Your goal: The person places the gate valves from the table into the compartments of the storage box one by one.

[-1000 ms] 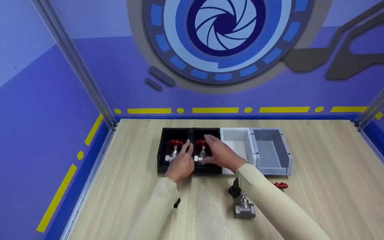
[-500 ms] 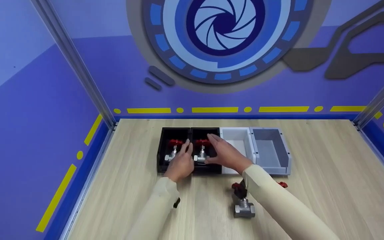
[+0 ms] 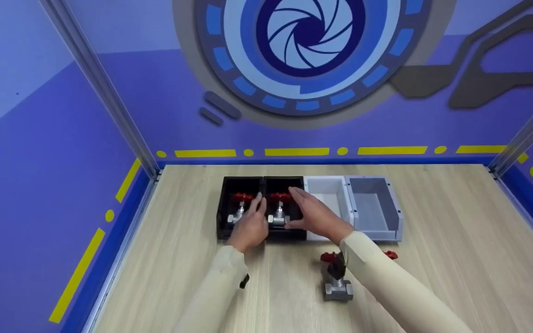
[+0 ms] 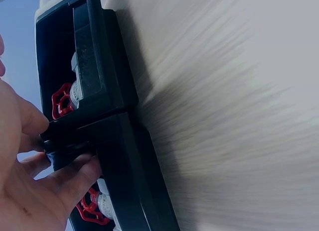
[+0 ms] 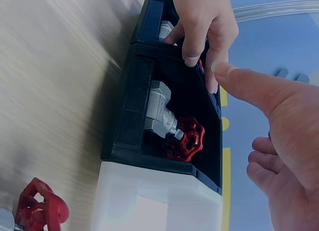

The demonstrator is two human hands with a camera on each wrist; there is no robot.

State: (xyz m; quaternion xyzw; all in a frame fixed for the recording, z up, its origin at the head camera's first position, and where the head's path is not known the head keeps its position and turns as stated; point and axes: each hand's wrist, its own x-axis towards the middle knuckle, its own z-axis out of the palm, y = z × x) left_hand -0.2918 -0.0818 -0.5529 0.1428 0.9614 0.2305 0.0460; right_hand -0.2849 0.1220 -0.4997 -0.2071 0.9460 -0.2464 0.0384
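Nearest to us, below and to the right of the left hand's grip, a loose valve [image 3: 339, 291] sits on the table [image 3: 164, 277], and a little farther right another red wheel [image 3: 390, 255] peeps out past the right sleeve [image 3: 382, 273], which hides the rest of it. Beyond these, the left hand [image 3: 250, 226] pinches the shared wall [image 3: 263, 185] of the two black boxes, thumb on one side and fingers on the other, as we read it from the wrist views. Beside it the right hand [image 3: 317, 215] holds nothing that we can see: its thumb and fingers are spread over the right-hand end of the right black box [image 3: 287, 235], and we cannot tell whether the thumb brushes the valve there. Just right of the pinch, in that box, lies the second valve [image 3: 276, 219]; just left of the pinch, in the left black box [image 3: 243, 184], lies the third valve [image 3: 236, 216]. Farther right of the grip stand the white box [image 3: 324, 186] and then the grey box [image 3: 375, 235], with no valve showing in either. We judge the step in hand to be steadying or lining up the filled boxes. Next, we think, both hands should release gently, and the right should come back for the loose valve, lifting it clear of the rims towards the white box.
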